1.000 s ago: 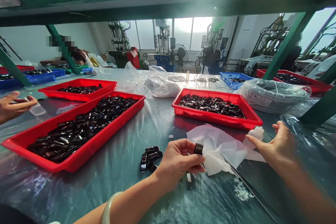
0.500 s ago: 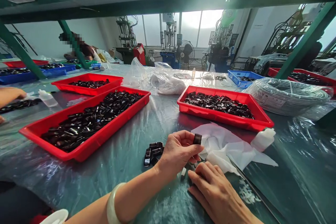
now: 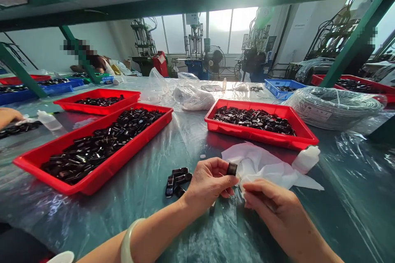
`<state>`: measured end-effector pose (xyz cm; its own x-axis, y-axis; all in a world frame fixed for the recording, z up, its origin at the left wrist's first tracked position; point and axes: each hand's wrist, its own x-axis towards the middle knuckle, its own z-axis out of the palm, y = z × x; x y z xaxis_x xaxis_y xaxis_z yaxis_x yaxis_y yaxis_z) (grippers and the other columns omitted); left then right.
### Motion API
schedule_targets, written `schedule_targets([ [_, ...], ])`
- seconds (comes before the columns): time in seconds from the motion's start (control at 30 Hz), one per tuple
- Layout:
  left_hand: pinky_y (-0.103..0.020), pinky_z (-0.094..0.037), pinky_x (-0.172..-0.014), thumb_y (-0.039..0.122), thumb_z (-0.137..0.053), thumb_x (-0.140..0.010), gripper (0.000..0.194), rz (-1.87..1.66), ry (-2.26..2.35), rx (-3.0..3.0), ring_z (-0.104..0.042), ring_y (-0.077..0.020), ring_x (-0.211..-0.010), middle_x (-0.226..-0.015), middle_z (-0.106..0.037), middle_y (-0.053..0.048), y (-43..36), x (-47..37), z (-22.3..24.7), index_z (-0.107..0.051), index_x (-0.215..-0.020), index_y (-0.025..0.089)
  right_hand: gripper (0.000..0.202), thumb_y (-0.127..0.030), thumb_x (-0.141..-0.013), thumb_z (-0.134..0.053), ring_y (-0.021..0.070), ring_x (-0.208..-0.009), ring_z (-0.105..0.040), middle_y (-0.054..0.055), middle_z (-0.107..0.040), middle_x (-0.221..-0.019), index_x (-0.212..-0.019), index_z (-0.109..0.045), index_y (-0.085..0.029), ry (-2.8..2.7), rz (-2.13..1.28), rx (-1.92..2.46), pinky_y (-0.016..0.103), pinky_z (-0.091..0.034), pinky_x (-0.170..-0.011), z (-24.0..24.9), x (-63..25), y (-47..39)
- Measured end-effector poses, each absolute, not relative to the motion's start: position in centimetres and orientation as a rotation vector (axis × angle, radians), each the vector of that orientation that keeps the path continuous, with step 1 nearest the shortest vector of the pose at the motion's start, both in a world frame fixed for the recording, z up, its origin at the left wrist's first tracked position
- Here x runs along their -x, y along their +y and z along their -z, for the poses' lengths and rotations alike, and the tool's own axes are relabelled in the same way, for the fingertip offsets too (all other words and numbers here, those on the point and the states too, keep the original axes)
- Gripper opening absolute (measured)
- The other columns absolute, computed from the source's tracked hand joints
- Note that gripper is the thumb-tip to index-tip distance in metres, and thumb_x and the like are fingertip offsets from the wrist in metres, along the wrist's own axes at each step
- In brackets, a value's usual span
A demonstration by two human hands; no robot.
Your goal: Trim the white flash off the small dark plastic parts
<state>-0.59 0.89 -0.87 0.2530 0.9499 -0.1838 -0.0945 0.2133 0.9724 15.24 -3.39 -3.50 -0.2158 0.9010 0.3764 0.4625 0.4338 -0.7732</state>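
My left hand (image 3: 210,178) is closed, pinching a small dark rectangular plastic piece (image 3: 232,169) upright between thumb and fingers. Just to its right, my right hand (image 3: 271,207) is closed in a pinch at the near edge of a crumpled white cloth (image 3: 262,162). Something whitish shows at those fingertips, but I cannot make out what it is. Left of my left hand lies a small heap of glossy black pieces (image 3: 177,181). A small white piece (image 3: 203,157) lies beyond my left hand.
Red trays (image 3: 92,181) (image 3: 262,141) (image 3: 95,109) hold many black pieces. A white bottle (image 3: 306,159) lies beside the cloth. Farther back are a wrapped cable coil (image 3: 333,109), a blue tray (image 3: 285,92) and plastic bags (image 3: 194,98). Another person's hand (image 3: 10,117) is at far left.
My right hand has lifted from the tabletop and closed into a pinch beside the cloth. My left hand still holds the dark piece. The view has shifted slightly.
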Motion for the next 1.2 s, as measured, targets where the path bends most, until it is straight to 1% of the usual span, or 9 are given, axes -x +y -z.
schedule_targets([
  [0.07, -0.017, -0.042, -0.039, 0.022, -0.075, -0.057, 0.024, -0.898, 1.008, -1.105, -0.053, -0.0080, -0.042, -0.053, -0.059, 0.001, 0.7, 0.5, 0.9, -0.059, -0.070, 0.011, 0.013, -0.026, -0.081, -0.057, 0.0129, -0.064, -0.062, 0.002, -0.065, -0.081, -0.085, -0.068, -0.021, -1.664, -0.758, 1.148, 0.021, -0.052, -0.054, 3.2, -15.7, -3.0],
  [0.17, -0.017, -0.041, -0.040, 0.020, -0.073, -0.058, 0.021, -0.829, 0.971, -1.130, -0.052, -0.0074, -0.042, -0.052, -0.058, 0.002, 0.3, 0.3, 1.0, -0.058, -0.070, 0.012, 0.008, -0.027, -0.070, -0.069, 0.0137, -0.060, -0.063, 0.002, -0.067, -0.074, -0.074, -0.072, -0.020, -1.465, -0.797, 1.128, 0.019, -0.052, -0.049, 2.7, -15.9, -2.7],
  [0.3, -0.017, -0.042, -0.042, 0.017, -0.072, -0.059, 0.019, -0.776, 0.931, -1.139, -0.051, -0.0067, -0.041, -0.051, -0.057, 0.003, 0.0, 0.0, 1.2, -0.056, -0.069, 0.012, 0.006, -0.023, -0.063, -0.074, 0.0161, -0.060, -0.065, 0.002, -0.070, -0.071, -0.068, -0.073, -0.022, -1.322, -0.767, 1.135, 0.022, -0.054, -0.051, 1.9, -15.8, -2.9],
  [0.47, -0.016, -0.041, -0.041, 0.015, -0.070, -0.059, 0.017, -0.729, 0.895, -1.163, -0.052, -0.0064, -0.042, -0.053, -0.058, 0.002, -0.2, -0.1, 1.7, -0.056, -0.068, 0.012, 0.006, -0.018, -0.066, -0.071, 0.0156, -0.065, -0.065, 0.001, -0.070, -0.072, -0.067, -0.073, -0.024, -1.346, -0.765, 1.056, 0.022, -0.054, -0.056, 1.9, -15.8, -3.1],
  [0.6, -0.016, -0.041, -0.040, 0.015, -0.071, -0.058, 0.018, -0.716, 0.874, -1.175, -0.051, -0.0062, -0.041, -0.053, -0.057, 0.003, -0.3, -0.2, 2.0, -0.055, -0.067, 0.013, 0.009, -0.016, -0.067, -0.069, 0.0149, -0.062, -0.064, 0.002, -0.069, -0.069, -0.066, -0.073, -0.024, -1.404, -0.818, 1.013, 0.021, -0.052, -0.052, 2.1, -15.6, -3.3],
  [0.7, -0.015, -0.041, -0.039, 0.014, -0.071, -0.058, 0.018, -0.717, 0.868, -1.182, -0.052, -0.0065, -0.041, -0.052, -0.057, 0.003, -0.2, 0.0, 2.4, -0.055, -0.066, 0.013, 0.009, -0.016, -0.067, -0.070, 0.0135, -0.061, -0.064, 0.001, -0.069, -0.070, -0.067, -0.073, -0.024, -1.409, -0.832, 1.034, 0.018, -0.051, -0.051, 2.1, -15.5, -3.3],
  [0.87, -0.015, -0.041, -0.038, 0.014, -0.072, -0.056, 0.019, -0.705, 0.869, -1.157, -0.053, -0.0072, -0.040, -0.049, -0.057, 0.004, -0.1, 0.2, 2.6, -0.054, -0.064, 0.013, 0.015, -0.015, -0.069, -0.069, 0.0105, -0.060, -0.062, -0.001, -0.068, -0.072, -0.072, -0.075, -0.029, -1.463, -0.859, 1.047, 0.015, -0.048, -0.051, 2.3, -15.7, -3.3],
  [1.07, -0.014, -0.039, -0.036, 0.013, -0.074, -0.052, 0.022, -0.694, 0.862, -1.120, -0.052, -0.0075, -0.039, -0.045, -0.055, 0.004, -0.1, 0.2, 2.4, -0.053, -0.060, 0.013, 0.012, -0.017, -0.070, -0.069, 0.0105, -0.063, -0.062, -0.001, -0.067, -0.074, -0.071, -0.074, -0.028, -1.507, -0.905, 1.060, 0.016, -0.047, -0.053, 2.7, -15.9, -3.3],
  [1.2, -0.014, -0.038, -0.035, 0.012, -0.072, -0.054, 0.019, -0.681, 0.859, -1.133, -0.051, -0.0071, -0.037, -0.046, -0.054, 0.004, -0.2, 0.2, 2.3, -0.053, -0.058, 0.013, 0.010, -0.020, -0.073, -0.066, 0.0105, -0.064, -0.060, -0.001, -0.066, -0.075, -0.072, -0.073, -0.027, -1.570, -0.934, 1.042, 0.018, -0.046, -0.054, 2.8, -16.0, -3.3],
])
